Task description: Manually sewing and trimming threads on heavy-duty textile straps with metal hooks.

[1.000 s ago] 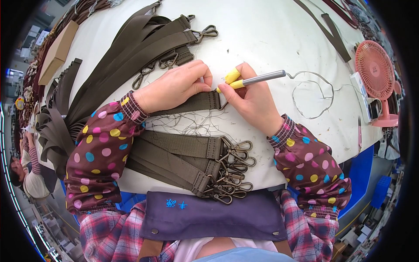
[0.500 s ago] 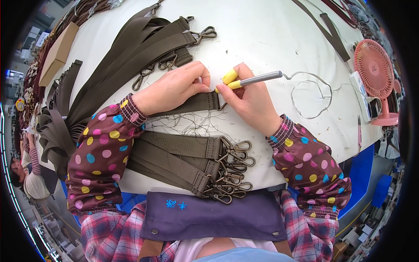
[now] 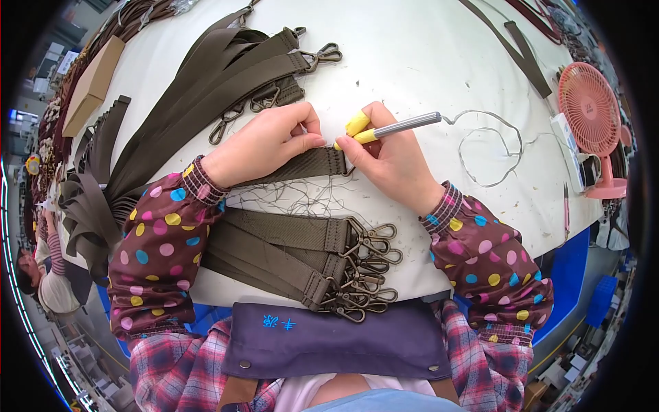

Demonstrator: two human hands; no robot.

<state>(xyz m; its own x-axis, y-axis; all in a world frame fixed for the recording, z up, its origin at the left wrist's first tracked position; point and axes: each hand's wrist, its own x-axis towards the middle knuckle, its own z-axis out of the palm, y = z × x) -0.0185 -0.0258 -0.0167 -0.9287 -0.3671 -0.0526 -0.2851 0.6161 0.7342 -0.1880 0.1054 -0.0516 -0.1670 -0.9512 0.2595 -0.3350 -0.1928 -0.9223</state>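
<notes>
My left hand is closed on the top edge of an olive webbing strap, pinching near its stitched end and metal ring. My right hand grips a grey pen-shaped tool with a yellow grip and a wire, its tip at the stitching beside my left fingertips. Yellow wrapping covers a finger of that hand. Loose threads lie below the strap. Nearer me rests a pile of straps with bronze snap hooks. More long straps with hooks fan out behind my left hand.
A pink fan and white power strip stand at the right of the white table. A cardboard box sits at the upper left. A co-worker is at the far left, and blue bins are beyond the right edge.
Both hands and the tool have shifted slightly toward the lower left along the strap's end. My left hand still pinches the strap and my right still holds the tool.
</notes>
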